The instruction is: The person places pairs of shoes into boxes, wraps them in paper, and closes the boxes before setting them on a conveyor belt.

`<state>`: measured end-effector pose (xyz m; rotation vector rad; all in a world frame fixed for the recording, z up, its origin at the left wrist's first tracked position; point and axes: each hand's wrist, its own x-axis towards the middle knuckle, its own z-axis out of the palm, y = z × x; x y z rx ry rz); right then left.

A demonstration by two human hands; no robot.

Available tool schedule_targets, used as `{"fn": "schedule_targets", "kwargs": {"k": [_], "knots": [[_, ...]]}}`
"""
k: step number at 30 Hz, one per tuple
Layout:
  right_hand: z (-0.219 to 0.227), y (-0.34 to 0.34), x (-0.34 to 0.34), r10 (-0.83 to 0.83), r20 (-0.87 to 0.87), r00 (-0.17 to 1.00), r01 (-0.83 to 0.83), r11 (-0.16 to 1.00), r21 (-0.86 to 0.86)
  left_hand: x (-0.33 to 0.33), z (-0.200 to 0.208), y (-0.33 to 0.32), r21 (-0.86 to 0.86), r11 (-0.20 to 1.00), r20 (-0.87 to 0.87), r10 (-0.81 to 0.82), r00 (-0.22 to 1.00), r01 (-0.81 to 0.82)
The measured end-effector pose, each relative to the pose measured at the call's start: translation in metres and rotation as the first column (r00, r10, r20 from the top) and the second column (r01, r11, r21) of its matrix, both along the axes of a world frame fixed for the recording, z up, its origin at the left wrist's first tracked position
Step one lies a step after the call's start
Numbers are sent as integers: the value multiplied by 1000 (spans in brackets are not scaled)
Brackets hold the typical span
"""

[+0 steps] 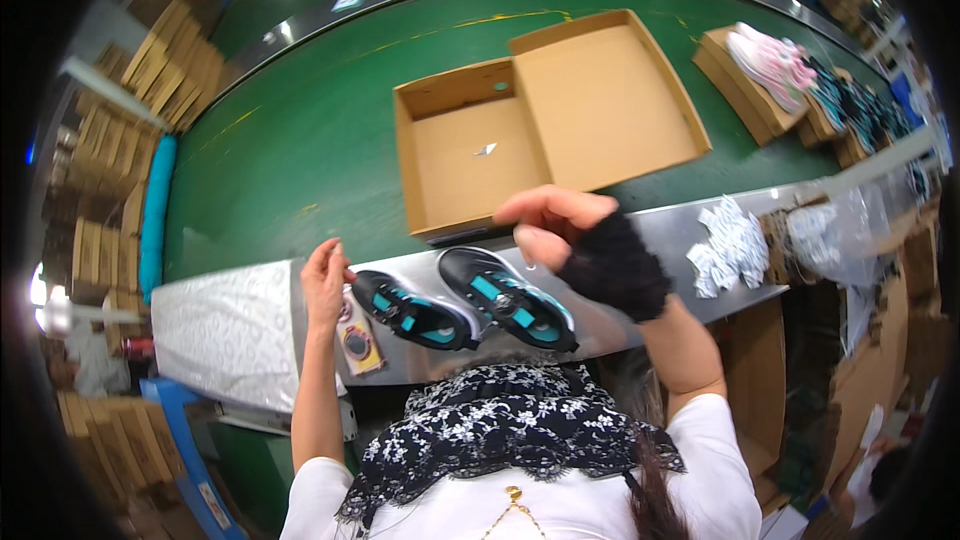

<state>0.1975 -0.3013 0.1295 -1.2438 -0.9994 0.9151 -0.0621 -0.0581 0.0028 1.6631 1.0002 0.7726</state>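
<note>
Two black sports shoes with turquoise tongues and linings, a left shoe (415, 312) and a right shoe (506, 298), lie side by side on the metal bench edge in front of me, toes pointing away. My left hand (324, 283) is beside the toe of the left shoe, fingers loosely bent and apart; whether it touches the shoe I cannot tell. Above and right of the other shoe hovers my right hand (560, 225), in a black fingerless glove. Its index finger and thumb are apart, with nothing clear between them. Beyond the shoes stands an open brown shoebox (408, 165).
A small white slip lies inside the box. Crumpled white papers (728, 245) are heaped on the bench at right. White patterned sheets (230, 330) lie at left beside a small printed card (358, 340). Pink-and-white shoes (770, 65) sit on boxes at the far right of the green belt (260, 180).
</note>
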Motion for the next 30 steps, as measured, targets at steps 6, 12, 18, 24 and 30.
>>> {"fn": "schedule_targets", "kwargs": {"k": [6, 12, 18, 24, 30], "knots": [[119, -7, -16, 847, -300, 439, -654, 530, 540, -32, -23, -22, -49, 996, -65, -80, 995, 77], [107, -48, -20, 844, -117, 524, -583, 455, 673, -54, -24, -57, -272, 962, 15, -15, 1000, 19], [105, -67, -25, 797, -65, 601, -548, 470, 692, -57, -43, -67, -355, 935, -19, -8, 1000, 0], [107, -80, -33, 778, -14, 628, -557, 462, 691, -51, -53, -69, -383, 924, -32, -25, 999, 11], [112, -81, -41, 839, 74, 538, -630, 343, 697, -55, -48, -65, -344, 939, -22, 12, 1000, -19]]}}
